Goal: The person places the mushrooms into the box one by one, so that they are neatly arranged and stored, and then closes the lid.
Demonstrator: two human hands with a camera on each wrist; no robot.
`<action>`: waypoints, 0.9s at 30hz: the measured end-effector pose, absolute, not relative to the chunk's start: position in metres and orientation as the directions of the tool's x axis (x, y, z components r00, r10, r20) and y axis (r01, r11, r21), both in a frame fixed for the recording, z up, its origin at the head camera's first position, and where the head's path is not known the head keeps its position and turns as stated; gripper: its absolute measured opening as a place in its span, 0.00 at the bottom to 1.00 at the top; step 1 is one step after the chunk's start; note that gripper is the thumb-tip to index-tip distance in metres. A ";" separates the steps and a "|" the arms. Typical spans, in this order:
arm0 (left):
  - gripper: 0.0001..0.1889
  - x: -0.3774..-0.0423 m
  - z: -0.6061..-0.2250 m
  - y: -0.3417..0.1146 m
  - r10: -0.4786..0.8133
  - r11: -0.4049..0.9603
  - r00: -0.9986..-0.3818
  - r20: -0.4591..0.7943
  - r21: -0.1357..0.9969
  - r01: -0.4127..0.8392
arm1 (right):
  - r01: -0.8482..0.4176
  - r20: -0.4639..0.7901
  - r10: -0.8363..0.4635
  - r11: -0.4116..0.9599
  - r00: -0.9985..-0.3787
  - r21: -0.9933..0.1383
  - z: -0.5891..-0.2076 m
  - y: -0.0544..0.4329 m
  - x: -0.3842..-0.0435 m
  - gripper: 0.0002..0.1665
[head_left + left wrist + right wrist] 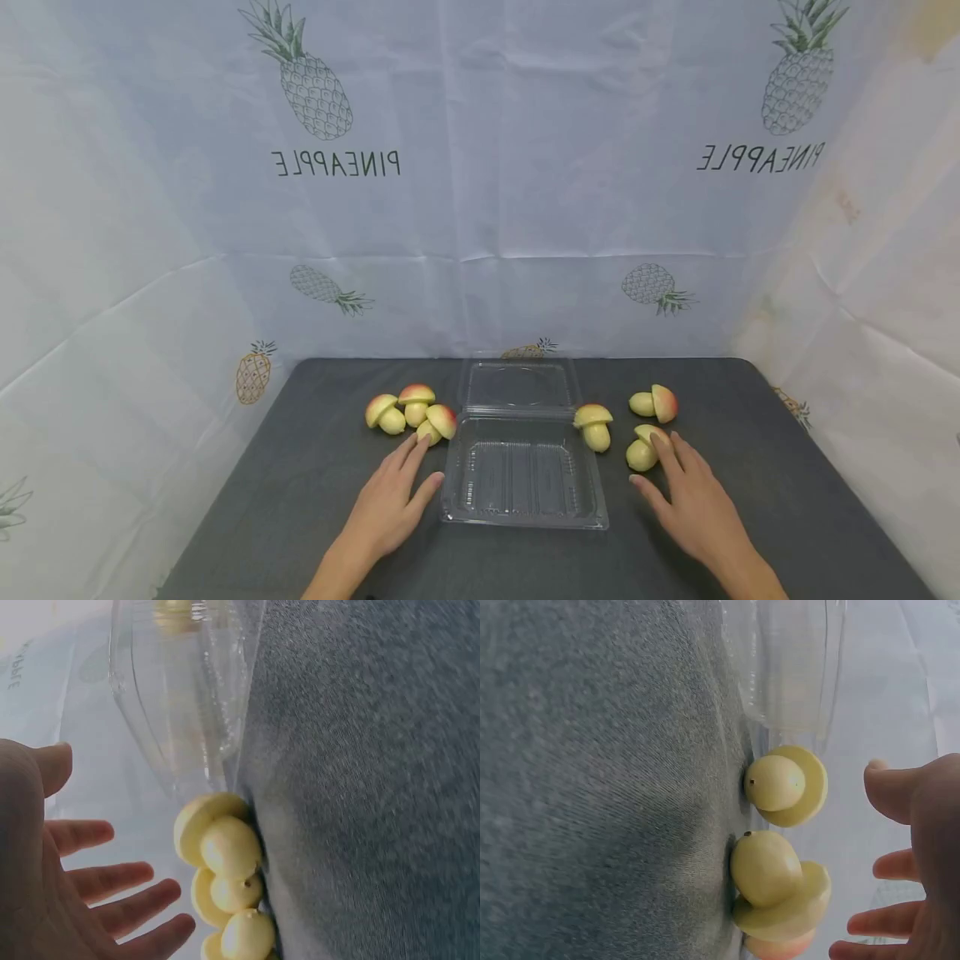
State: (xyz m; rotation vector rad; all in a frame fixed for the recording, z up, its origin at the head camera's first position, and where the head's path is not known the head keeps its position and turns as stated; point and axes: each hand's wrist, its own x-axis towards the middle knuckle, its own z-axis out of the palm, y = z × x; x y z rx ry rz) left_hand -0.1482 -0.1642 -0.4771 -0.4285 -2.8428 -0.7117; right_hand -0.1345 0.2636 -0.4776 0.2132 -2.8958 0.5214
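Observation:
My left hand point(386, 507) hovers beside the clear plastic clamshell box point(525, 525), fingers spread, nearest to a yellow toy mushroom point(442, 421) with a red-tinged cap. Two more mushrooms lie behind that one. In the left wrist view, the fingers point(112, 881) are straight and stand apart from the mushrooms point(232, 847). On the other side, my right hand point(693, 508) is over a mushroom point(642, 454), its fingertips hiding part of the cap in the head view. The right wrist view has a gap between this hand point(937, 855) and the mushrooms point(769, 870). Neither hand holds anything.
The box lies open, its lid point(520, 387) folded back toward the curtain. One mushroom point(596, 435) sits by the box's right edge, and another point(654, 404) lies farther back on the right. A pineapple-print cloth point(480, 208) surrounds the dark grey table point(300, 533).

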 end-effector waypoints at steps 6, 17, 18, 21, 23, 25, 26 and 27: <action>0.33 -0.150 -0.479 -0.158 0.228 0.823 -0.955 0.191 0.486 0.294 | -0.138 0.191 -0.071 0.920 -0.979 -0.366 -0.476 0.267 -0.139 0.46; 0.29 -0.158 -0.482 -0.151 0.231 0.727 -0.954 0.193 0.617 0.301 | -0.127 0.203 -0.044 0.902 -0.978 -0.413 -0.469 0.270 -0.150 0.43; 0.29 -0.158 -0.482 -0.151 0.230 0.717 -0.956 0.184 0.632 0.294 | -0.125 0.201 -0.043 0.901 -0.979 -0.416 -0.469 0.271 -0.151 0.43; 0.28 -0.159 -0.485 -0.150 0.235 0.677 -0.958 0.167 0.679 0.285 | -0.114 0.188 -0.036 0.898 -0.981 -0.425 -0.470 0.273 -0.155 0.44; 0.28 -0.160 -0.487 -0.149 0.240 0.646 -0.958 0.157 0.711 0.279 | -0.106 0.178 -0.030 0.895 -0.984 -0.434 -0.472 0.274 -0.157 0.44; 0.27 -0.161 -0.488 -0.149 0.254 0.612 -0.955 0.151 0.740 0.280 | -0.100 0.171 -0.025 0.888 -0.985 -0.448 -0.473 0.275 -0.158 0.44; 0.28 -0.162 -0.489 -0.149 0.261 0.598 -0.955 0.145 0.752 0.277 | -0.098 0.167 -0.023 0.884 -0.986 -0.457 -0.474 0.276 -0.159 0.44; 0.28 -0.162 -0.490 -0.149 0.268 0.584 -0.953 0.140 0.763 0.277 | -0.097 0.164 -0.021 0.879 -0.986 -0.467 -0.475 0.277 -0.159 0.44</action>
